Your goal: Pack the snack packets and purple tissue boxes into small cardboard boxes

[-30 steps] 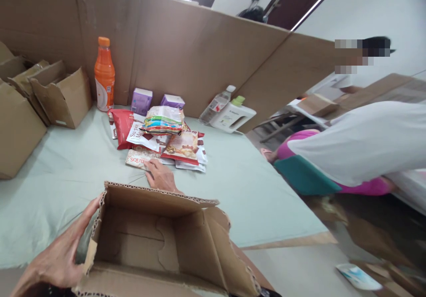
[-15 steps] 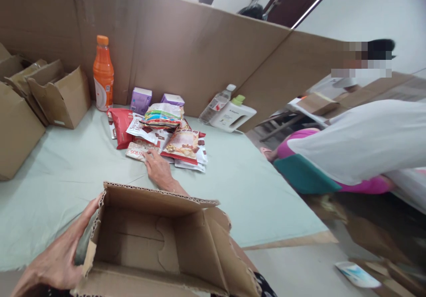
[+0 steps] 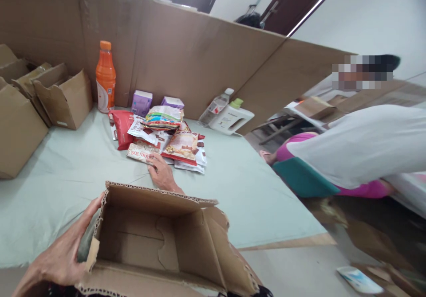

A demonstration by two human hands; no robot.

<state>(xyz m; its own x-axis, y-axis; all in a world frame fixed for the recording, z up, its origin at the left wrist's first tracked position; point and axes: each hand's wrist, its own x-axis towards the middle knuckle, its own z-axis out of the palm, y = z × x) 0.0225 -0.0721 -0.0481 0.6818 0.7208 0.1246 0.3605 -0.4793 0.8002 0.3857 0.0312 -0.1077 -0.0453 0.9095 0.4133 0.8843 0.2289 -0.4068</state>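
The left hand (image 3: pixel 63 248), spread wide, grips the box (image 3: pixel 153 199) along its left side, apparently to steady it mouth-up. Beyond the box, the packet (image 3: pixel 137 153) lies at the near edge of the pile (image 3: pixel 181 145), within easy reach; the right hand (image 3: pixel 162 173) touches its right end, but whether it grips cannot be told.

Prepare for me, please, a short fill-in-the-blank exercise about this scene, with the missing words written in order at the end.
1. The left hand touches the side of an open box made of ____.
2. The right hand touches a flat package whose large printed letters are ____.
3. Beside the white jug stands a clear ____ with a white cap.
4. The two small packs behind the snack bags are white and ____.

Missing words: cardboard; red; bottle; purple.
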